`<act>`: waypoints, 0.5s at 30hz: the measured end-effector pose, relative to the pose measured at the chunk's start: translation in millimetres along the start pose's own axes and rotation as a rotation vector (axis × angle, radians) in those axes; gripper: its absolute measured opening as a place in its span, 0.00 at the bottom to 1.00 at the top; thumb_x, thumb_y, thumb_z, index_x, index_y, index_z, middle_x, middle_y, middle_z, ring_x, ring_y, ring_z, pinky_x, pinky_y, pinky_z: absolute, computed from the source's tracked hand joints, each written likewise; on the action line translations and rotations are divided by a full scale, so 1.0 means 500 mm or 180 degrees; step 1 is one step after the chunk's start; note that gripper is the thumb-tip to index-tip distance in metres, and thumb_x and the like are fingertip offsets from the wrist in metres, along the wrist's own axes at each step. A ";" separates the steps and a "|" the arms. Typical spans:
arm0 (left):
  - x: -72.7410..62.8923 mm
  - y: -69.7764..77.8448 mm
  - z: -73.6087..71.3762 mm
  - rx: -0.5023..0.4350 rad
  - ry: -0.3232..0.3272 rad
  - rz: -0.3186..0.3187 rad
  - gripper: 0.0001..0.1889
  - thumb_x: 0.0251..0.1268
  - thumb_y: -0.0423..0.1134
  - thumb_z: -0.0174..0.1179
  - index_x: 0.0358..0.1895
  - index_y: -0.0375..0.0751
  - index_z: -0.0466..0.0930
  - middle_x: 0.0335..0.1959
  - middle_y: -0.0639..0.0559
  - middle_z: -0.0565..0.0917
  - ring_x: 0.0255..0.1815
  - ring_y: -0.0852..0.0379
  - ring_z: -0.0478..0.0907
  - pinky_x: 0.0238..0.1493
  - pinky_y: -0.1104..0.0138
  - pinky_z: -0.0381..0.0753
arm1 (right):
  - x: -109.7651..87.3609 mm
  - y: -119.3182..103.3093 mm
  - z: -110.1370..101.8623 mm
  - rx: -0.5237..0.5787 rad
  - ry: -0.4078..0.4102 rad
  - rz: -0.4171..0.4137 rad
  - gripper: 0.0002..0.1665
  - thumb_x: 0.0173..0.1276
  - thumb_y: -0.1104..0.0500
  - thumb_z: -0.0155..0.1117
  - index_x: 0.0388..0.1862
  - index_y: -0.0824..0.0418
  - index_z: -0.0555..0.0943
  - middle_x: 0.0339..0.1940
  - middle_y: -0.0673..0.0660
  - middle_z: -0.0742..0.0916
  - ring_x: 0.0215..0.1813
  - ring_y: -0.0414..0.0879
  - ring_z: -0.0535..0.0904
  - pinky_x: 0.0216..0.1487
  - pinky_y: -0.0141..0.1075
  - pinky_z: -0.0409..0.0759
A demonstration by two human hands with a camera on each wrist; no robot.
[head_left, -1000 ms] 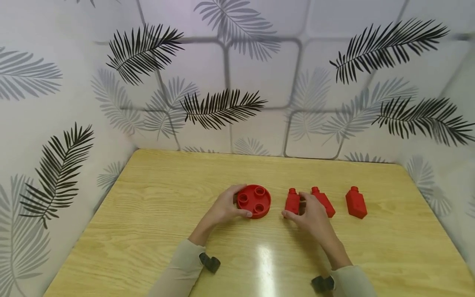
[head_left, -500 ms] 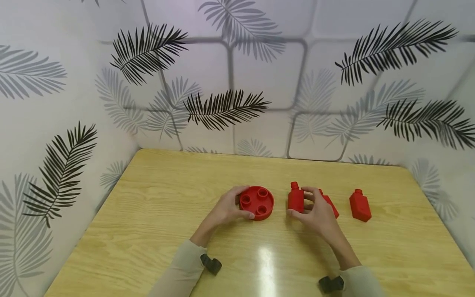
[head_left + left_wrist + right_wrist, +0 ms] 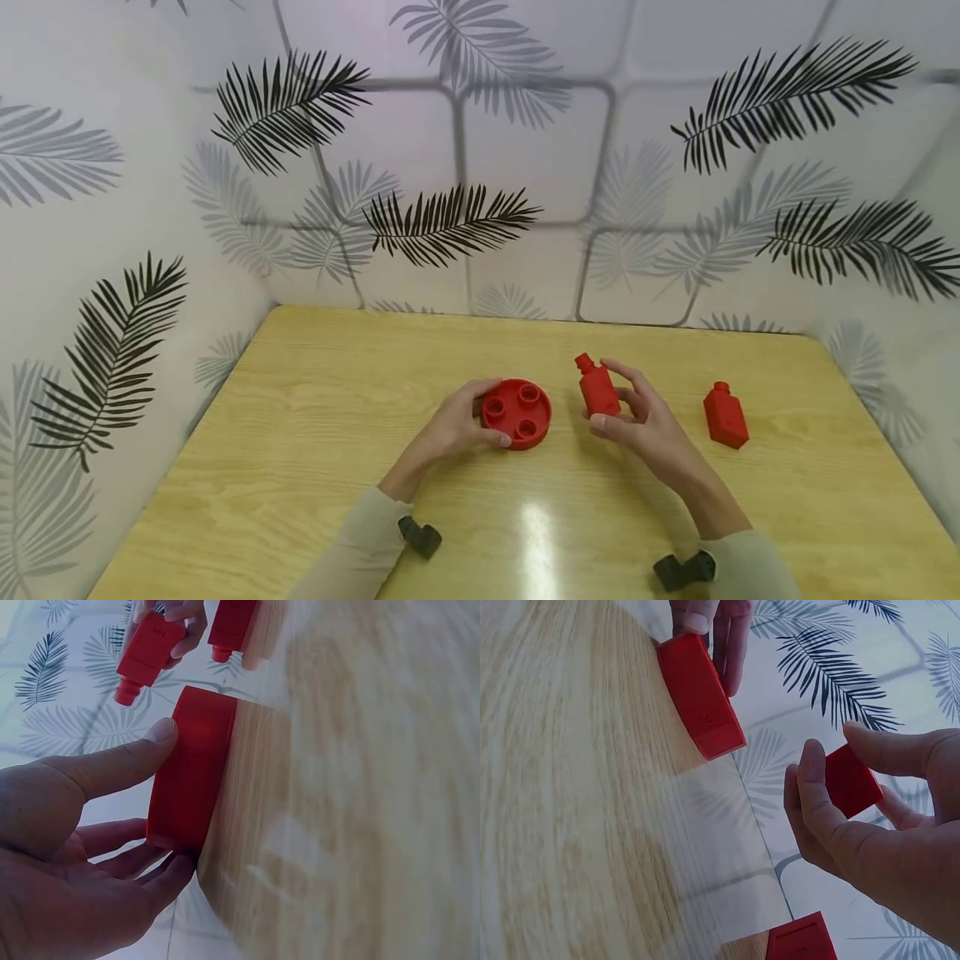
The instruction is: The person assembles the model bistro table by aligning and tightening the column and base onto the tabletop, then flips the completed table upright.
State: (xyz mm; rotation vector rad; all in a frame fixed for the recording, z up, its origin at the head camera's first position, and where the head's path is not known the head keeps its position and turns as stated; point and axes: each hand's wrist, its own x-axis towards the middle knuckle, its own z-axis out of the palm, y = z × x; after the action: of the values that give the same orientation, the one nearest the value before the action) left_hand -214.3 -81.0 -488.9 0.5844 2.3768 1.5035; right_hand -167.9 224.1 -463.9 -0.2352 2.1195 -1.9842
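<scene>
My left hand (image 3: 448,427) holds a shallow round red tray (image 3: 514,427) by its left side, thumb at the near edge and fingers behind. Three raised ring-shaped sockets stand inside the tray, with nothing in them. In the left wrist view the tray's side wall (image 3: 193,765) rests on the table. To the right, my right hand (image 3: 651,425) grips a small red square-bodied bottle (image 3: 598,390) between thumb and fingers, above the table. Its open threaded neck tilts up and left. From the right wrist view, the bottle's base (image 3: 851,782) shows and its neck is hidden.
A similar red bottle (image 3: 726,417) stands upright to the right of my right hand. The light wood table (image 3: 337,367) meets a wall (image 3: 525,150) with a leaf pattern. Dark cameras (image 3: 420,536) sit on both wrists.
My right hand has lifted its bottle off the table and tipped the neck left. A bottle seen earlier behind that hand has gone out of sight. The left hand keeps its hold.
</scene>
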 end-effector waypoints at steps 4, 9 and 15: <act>-0.006 0.001 -0.004 -0.0047 0.0036 0.0027 0.45 0.52 0.27 0.78 0.75 0.28 0.64 0.70 0.34 0.71 0.67 0.38 0.75 0.67 0.55 0.78 | 0.008 -0.003 0.004 0.0161 -0.0080 -0.0011 0.41 0.78 0.62 0.61 0.83 0.48 0.57 0.69 0.68 0.69 0.63 0.69 0.77 0.58 0.44 0.85; -0.013 0.007 -0.003 -0.0012 0.0026 0.0036 0.45 0.53 0.27 0.77 0.74 0.26 0.64 0.69 0.33 0.72 0.68 0.38 0.74 0.68 0.54 0.77 | 0.004 -0.001 0.016 -0.0081 0.0272 -0.0028 0.36 0.76 0.58 0.64 0.79 0.59 0.63 0.68 0.68 0.75 0.59 0.62 0.83 0.55 0.41 0.86; -0.017 0.010 -0.003 0.0054 0.0035 0.0016 0.45 0.52 0.26 0.77 0.74 0.25 0.64 0.67 0.33 0.73 0.68 0.39 0.74 0.68 0.56 0.76 | -0.009 -0.001 0.028 -0.0699 0.0668 -0.0306 0.28 0.71 0.54 0.71 0.67 0.61 0.78 0.61 0.63 0.83 0.49 0.58 0.87 0.50 0.35 0.87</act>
State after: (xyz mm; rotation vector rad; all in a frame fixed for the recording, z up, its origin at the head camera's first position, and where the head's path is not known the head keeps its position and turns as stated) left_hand -206.5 -84.6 -483.8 0.5878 2.4005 1.4937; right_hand -159.7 211.6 -463.7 -0.1748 2.5065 -1.8991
